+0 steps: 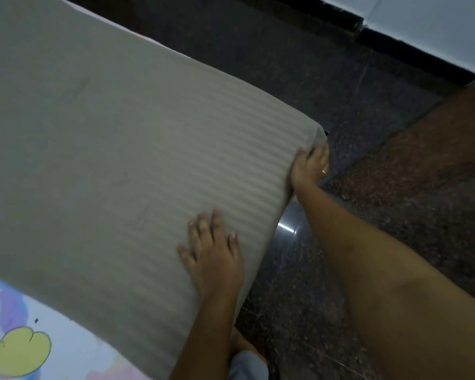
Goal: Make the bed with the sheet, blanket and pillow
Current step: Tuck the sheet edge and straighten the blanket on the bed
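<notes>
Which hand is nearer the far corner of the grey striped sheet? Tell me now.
Right. The right hand grips the grey striped sheet at that corner, fingers curled over the edge; the left hand lies flat on top, back from the corner.

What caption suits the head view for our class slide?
The left hand presses flat on the grey striped sheet while the right hand grips its corner above the dark floor.
</notes>
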`<state>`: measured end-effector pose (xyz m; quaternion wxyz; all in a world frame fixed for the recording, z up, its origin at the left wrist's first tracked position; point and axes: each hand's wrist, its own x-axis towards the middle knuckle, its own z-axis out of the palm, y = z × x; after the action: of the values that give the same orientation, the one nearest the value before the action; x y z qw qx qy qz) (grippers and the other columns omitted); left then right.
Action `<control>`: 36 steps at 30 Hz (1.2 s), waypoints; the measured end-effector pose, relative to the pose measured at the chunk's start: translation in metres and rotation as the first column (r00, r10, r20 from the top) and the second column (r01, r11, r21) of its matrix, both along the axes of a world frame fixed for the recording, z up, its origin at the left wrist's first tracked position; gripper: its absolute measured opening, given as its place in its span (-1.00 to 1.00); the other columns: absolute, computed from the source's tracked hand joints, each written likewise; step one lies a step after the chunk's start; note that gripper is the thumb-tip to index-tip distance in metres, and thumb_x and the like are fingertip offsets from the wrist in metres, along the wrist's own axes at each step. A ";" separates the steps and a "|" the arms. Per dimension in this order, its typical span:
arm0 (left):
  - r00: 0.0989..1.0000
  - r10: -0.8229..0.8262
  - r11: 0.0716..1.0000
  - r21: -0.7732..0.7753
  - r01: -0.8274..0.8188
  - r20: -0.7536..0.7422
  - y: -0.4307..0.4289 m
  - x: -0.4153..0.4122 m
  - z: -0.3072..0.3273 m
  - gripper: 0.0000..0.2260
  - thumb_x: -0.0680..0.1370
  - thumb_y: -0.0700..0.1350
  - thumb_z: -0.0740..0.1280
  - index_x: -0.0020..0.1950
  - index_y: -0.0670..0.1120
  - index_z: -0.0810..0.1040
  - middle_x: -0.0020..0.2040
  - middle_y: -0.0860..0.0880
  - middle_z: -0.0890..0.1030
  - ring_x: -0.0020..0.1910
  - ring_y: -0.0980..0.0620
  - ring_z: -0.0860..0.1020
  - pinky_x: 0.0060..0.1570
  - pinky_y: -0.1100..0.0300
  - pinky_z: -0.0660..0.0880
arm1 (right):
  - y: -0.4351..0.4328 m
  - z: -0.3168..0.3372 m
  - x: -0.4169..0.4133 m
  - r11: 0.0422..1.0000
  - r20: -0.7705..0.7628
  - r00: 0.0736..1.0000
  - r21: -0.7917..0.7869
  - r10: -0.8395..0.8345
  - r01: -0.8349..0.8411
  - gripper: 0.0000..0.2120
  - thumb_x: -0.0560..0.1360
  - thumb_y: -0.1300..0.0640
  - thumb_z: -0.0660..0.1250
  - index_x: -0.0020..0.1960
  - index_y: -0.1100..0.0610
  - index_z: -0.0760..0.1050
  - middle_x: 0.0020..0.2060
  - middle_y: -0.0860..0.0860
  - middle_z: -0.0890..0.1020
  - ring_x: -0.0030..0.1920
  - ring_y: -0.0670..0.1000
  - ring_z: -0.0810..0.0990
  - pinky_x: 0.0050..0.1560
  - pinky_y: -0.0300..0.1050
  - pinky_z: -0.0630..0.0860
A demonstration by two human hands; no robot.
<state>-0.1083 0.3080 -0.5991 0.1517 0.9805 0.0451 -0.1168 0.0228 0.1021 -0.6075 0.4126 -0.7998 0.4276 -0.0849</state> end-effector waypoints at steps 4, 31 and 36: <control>0.968 -0.248 0.968 -0.024 0.249 0.045 -0.042 0.042 0.007 -0.47 0.54 0.15 0.07 0.50 0.06 0.24 0.50 -0.05 0.28 0.49 -0.09 0.21 0.33 -0.28 0.19 | -0.052 -0.003 0.005 0.852 -0.096 0.990 0.506 -0.099 0.134 -0.47 0.63 0.16 0.10 0.55 0.01 0.02 0.48 0.12 0.25 0.40 0.19 0.31 0.35 0.14 0.34; 0.903 -0.428 0.903 0.054 0.426 0.025 -0.191 0.133 0.017 -0.37 0.58 0.07 0.21 0.55 0.12 -0.06 0.57 0.06 -0.14 0.54 -0.03 -0.17 0.40 -0.32 -0.12 | -0.208 -0.050 -0.004 0.608 -0.802 0.050 0.409 0.596 -0.681 -0.39 0.40 -0.08 0.45 0.37 0.14 0.42 0.28 0.12 0.51 0.27 0.18 0.48 0.35 0.18 0.34; 0.889 -0.453 0.888 0.120 0.443 0.068 -0.203 0.134 0.008 -0.38 0.55 0.03 0.26 0.54 0.10 0.04 0.57 0.04 -0.13 0.54 -0.04 -0.16 0.37 -0.34 -0.15 | -0.221 -0.051 -0.014 0.688 -0.897 0.222 0.115 0.381 -0.716 -0.58 0.62 0.05 0.11 0.48 -0.02 0.26 0.49 0.07 0.26 0.48 0.19 0.20 0.44 0.27 0.03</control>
<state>0.0255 0.1051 -0.5909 0.0728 0.9751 -0.1838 -0.1000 0.0089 -0.1187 -0.6586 -0.0036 -0.8758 0.2363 0.4210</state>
